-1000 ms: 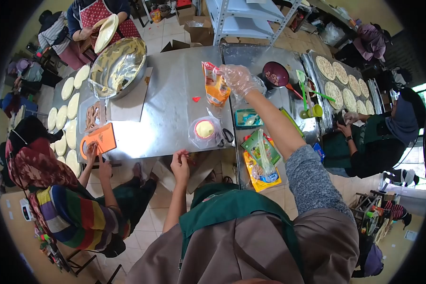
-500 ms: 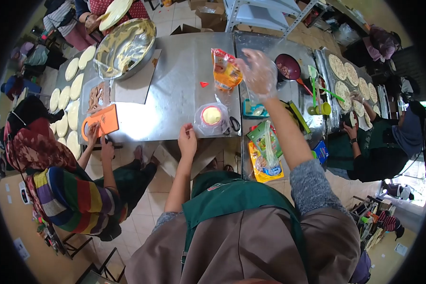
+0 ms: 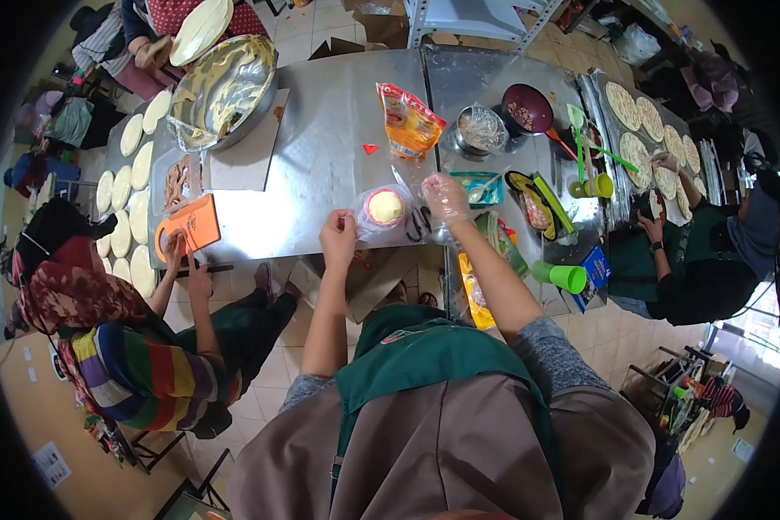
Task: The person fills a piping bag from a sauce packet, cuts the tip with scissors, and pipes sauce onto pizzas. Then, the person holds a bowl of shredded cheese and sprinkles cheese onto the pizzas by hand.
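Remote note: left hand (image 3: 338, 240) fingers curled narrow, gloved right hand's (image 3: 446, 199) hold I cannot tell; pale mound (image 3: 385, 208), mid-frame, could, I judge, tip if either snags its plastic sheet (image 3: 366, 229).

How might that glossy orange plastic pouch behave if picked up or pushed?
The pouch would probably flex and crinkle, since its surface looks creased. Pushed, it may slide readily, because the shiny grey metal tabletop looks smooth.

Head-worn view, forward and downward
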`<state>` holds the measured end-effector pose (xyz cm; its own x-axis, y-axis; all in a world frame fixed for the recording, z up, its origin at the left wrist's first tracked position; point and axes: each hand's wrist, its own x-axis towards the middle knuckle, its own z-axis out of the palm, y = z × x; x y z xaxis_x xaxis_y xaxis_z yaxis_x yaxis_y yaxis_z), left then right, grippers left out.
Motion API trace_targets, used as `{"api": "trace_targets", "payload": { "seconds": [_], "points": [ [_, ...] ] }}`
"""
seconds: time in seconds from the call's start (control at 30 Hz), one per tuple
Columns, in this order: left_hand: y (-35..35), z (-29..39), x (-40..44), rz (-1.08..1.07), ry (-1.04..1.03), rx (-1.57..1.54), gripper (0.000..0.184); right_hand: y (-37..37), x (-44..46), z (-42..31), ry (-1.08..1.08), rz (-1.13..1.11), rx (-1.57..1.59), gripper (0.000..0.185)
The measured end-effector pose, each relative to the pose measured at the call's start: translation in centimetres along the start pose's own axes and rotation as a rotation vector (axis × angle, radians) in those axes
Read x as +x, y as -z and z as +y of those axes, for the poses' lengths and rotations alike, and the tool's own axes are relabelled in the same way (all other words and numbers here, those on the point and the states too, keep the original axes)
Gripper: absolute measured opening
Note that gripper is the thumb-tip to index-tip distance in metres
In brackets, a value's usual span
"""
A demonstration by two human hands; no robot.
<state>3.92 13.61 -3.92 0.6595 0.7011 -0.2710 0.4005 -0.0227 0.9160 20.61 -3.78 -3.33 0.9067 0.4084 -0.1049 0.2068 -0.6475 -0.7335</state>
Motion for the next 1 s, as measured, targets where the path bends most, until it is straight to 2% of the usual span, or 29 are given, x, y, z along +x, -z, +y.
{"api": "trace_targets", "payload": {
  "seconds": [0.1, 0.2, 0.3, 0.33, 0.43, 0.47, 0.5, 0.57, 0.6, 0.67, 0.7, 0.73, 0.77, 0.8, 0.87, 0.9, 0.93, 0.97, 1.0],
  "points": [
    [0.6, 1.6, -0.8, -0.010, -0.027, 0.001, 0.022, 1.9, -0.2, -1.3, -0.028, -0.063, -0.062, 0.024],
    [-0.5, 0.6, -0.6, 0.052, -0.018, 0.087, 0.022, -3.3, 0.3, 1.7, -0.050, -0.148, -0.204, 0.024],
    [-1.4, -0.6, 0.3, 0.035, -0.037, 0.141, 0.022, -3.9, 0.2, 2.0, -0.067, -0.465, -0.213, 0.029],
    [-1.4, -0.1, 0.2, 0.029, -0.054, 0.133, 0.023, -5.1, 0.8, 2.9, 0.072, -0.384, -0.374, 0.024],
    [-0.5, 2.3, -0.6, 0.028, -0.070, 0.092, 0.024, -4.9, 1.5, 4.8, -0.032, -0.136, 0.029, 0.020],
    [-0.2, 3.8, -1.2, 0.040, -0.054, 0.061, 0.024, -1.6, 0.2, 1.1, -0.076, -0.081, 0.154, 0.019],
    [0.3, 5.3, -1.7, 0.053, -0.040, 0.028, 0.024, 0.2, -0.1, 0.0, -0.054, -0.149, 0.268, 0.017],
    [2.0, 8.0, -3.2, 0.047, -0.165, 0.100, 0.025, 3.8, -0.2, -0.4, -0.008, -0.287, 0.492, 0.014],
    [2.8, 8.5, -3.8, 0.045, -0.227, 0.135, 0.025, 6.4, -0.7, -2.1, -0.041, -0.278, 0.604, 0.015],
    [4.6, 7.7, -4.6, 0.114, -0.195, -0.001, 0.027, 11.0, -1.9, -4.7, -0.116, -0.259, 0.828, 0.018],
    [5.8, 7.3, -4.6, 0.145, -0.182, -0.066, 0.029, 11.1, -1.6, -3.5, -0.087, -0.272, 0.720, 0.023],
    [6.5, 5.1, -4.0, 0.139, -0.090, -0.039, 0.040, 10.8, -1.3, -1.8, -0.058, -0.283, 0.612, 0.028],
    [5.9, 2.5, -4.0, 0.088, -0.137, 0.066, 0.043, 10.6, -1.2, -0.8, -0.031, -0.293, 0.503, 0.034],
    [5.1, -0.2, -3.6, 0.038, -0.189, 0.170, 0.045, 11.1, -1.6, -2.6, 0.002, -0.419, 0.054, 0.054],
    [2.8, -3.3, -2.5, -0.047, -0.325, 0.291, 0.048, 6.2, -2.3, -0.4, 0.367, -0.308, -0.126, 0.065],
    [0.9, -3.9, -2.6, -0.082, -0.401, 0.311, 0.049, 4.6, -2.5, -0.9, 0.460, -0.298, -0.151, 0.070],
    [-0.8, -3.6, -2.3, 0.005, -0.575, 0.460, 0.049, 3.1, -2.7, -1.4, 0.552, -0.283, -0.177, 0.075],
    [-2.5, -3.4, -1.8, 0.092, -0.747, 0.608, 0.049, 2.3, -3.0, -3.1, 0.557, -0.314, -0.137, 0.079],
    [-4.0, -3.7, -1.4, -0.006, -0.549, 0.348, 0.052, 0.9, -3.2, -4.0, 0.528, -0.270, -0.092, 0.075]
  ]
}}
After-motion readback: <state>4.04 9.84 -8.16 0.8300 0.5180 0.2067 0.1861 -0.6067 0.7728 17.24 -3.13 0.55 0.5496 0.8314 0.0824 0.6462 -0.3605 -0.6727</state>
